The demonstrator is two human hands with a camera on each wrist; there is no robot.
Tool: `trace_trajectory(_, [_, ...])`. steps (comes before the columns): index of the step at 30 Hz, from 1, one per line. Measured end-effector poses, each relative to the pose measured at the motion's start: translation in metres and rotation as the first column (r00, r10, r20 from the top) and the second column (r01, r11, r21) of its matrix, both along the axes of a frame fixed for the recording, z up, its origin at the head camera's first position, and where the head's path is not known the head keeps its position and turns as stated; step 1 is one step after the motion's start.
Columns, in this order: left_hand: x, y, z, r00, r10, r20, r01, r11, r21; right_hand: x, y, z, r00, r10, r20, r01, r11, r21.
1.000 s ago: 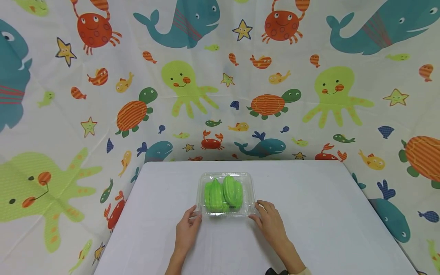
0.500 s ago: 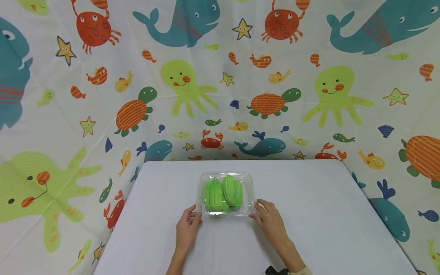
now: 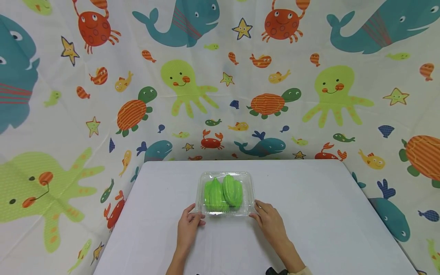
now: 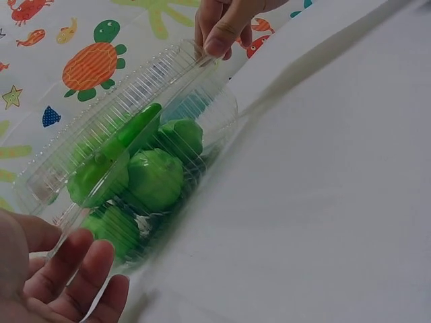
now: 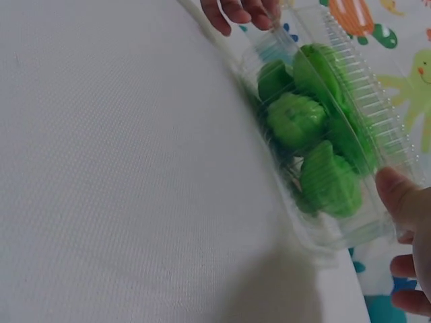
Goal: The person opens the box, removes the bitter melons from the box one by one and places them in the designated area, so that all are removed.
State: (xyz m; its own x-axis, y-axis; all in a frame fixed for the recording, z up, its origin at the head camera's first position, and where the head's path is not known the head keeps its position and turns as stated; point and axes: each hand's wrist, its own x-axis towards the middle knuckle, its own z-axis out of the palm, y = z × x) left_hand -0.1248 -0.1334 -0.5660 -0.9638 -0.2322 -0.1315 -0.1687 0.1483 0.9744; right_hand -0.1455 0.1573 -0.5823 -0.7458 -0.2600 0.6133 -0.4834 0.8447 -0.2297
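My left hand [image 3: 188, 226] pinches the plastic box [image 3: 225, 194] at its seven o'clock corner, my right hand [image 3: 269, 221] at five o'clock, mid-table [image 3: 309, 214]. Uneven squeezing could pop the lid, spilling the green fruit [image 3: 223, 193].

Table [image 3: 309, 214] seen from above and forward by head view, clear box [image 4: 128, 141] viewed close, low from either side by wrist views, shared by all three.

A clear plastic clamshell box [image 3: 225, 194] (lid closed) holds ridged green fruits [image 3: 223, 193], resting flat on the table.
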Motion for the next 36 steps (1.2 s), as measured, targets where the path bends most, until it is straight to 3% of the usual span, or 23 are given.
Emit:
trace_trajectory(3, [0.003,0.002,0.014,1.000,-0.002,0.018,0.002,1.000,0.007,-0.001,0.001,-0.003,1.000,0.014,-0.023,-0.014,1.000,0.005])
trace_trajectory(5, [0.003,0.003,0.017,1.000,-0.002,0.022,0.002,1.000,0.011,-0.002,0.002,-0.004,0.999,0.025,-0.037,-0.025,1.000,0.005])
trace_trajectory(12, [-0.003,0.001,-0.011,1.000,0.004,0.012,-0.004,1.000,-0.004,-0.003,0.003,-0.007,0.993,0.058,-0.099,-0.059,0.998,-0.006])
trace_trajectory(15, [-0.005,-0.001,-0.017,1.000,0.015,0.004,-0.015,1.000,0.007,-0.003,0.002,-0.008,0.991,0.067,-0.116,-0.068,0.998,-0.006])
trace_trajectory(26, [-0.005,-0.001,-0.015,1.000,0.020,-0.002,-0.020,1.000,0.020,-0.003,0.001,-0.006,0.973,0.101,-0.209,-0.097,0.995,0.029])
trace_trajectory(36, [-0.006,-0.001,-0.018,1.000,0.021,-0.004,-0.021,1.000,0.000,-0.008,-0.003,-0.010,0.954,0.067,-0.294,-0.057,0.997,0.043])
